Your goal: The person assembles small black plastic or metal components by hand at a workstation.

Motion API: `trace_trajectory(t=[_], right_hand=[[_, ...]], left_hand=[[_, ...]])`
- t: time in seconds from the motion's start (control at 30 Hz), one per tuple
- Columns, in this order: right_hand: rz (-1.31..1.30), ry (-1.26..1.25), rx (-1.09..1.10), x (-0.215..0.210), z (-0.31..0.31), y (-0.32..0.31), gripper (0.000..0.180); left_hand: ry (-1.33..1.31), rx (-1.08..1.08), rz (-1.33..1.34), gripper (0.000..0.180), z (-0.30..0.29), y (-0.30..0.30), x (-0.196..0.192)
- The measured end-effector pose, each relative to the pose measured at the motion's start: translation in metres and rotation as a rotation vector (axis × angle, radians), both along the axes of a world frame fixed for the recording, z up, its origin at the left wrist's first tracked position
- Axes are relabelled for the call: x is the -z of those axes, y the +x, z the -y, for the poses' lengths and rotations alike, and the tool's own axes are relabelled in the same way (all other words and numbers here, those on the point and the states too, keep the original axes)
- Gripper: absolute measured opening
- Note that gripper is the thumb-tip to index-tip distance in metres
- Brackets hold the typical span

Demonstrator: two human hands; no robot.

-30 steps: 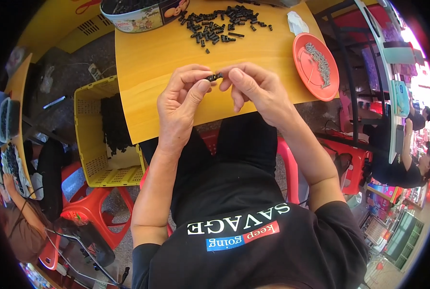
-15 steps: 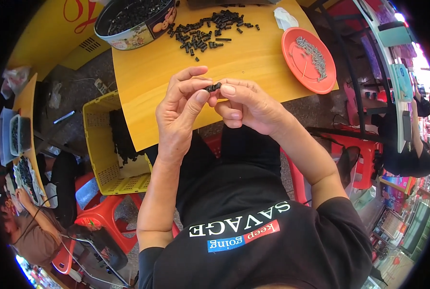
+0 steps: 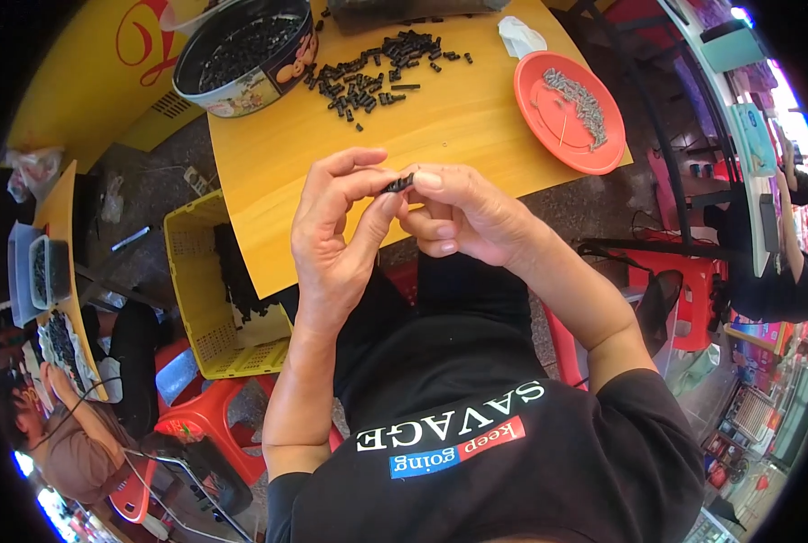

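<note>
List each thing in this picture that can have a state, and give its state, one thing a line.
left hand: raised, fingertips pinching the small black part
right hand: raised, pinching the same part
small black part: held between both hands, off the table
round tin: open, holding black parts
red plate: bearing a row of grey bits
yellow crate: open, partly filled
</note>
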State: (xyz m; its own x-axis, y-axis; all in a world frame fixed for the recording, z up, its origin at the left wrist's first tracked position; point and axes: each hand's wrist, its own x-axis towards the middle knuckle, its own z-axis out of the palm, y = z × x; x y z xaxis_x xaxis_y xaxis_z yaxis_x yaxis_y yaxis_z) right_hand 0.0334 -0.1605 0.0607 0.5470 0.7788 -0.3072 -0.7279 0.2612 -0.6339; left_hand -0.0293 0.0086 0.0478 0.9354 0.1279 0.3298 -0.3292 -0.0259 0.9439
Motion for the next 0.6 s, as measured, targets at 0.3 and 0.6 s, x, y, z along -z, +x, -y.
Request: trace_trajectory(t=[0.3, 0.6], right_hand=[[-0.132, 0.137, 0.041, -0.002, -0.002, -0.011, 0.020], [-0.199, 0.233, 0.049, -0.003, -0.005, -0.016, 0.019]], left_hand=[[-0.068, -0.011, 0.068, 0.020, 0.011, -0.009, 0.003], [0.040, -0.035, 0.247, 0.020, 0.015, -0.006, 0.006]])
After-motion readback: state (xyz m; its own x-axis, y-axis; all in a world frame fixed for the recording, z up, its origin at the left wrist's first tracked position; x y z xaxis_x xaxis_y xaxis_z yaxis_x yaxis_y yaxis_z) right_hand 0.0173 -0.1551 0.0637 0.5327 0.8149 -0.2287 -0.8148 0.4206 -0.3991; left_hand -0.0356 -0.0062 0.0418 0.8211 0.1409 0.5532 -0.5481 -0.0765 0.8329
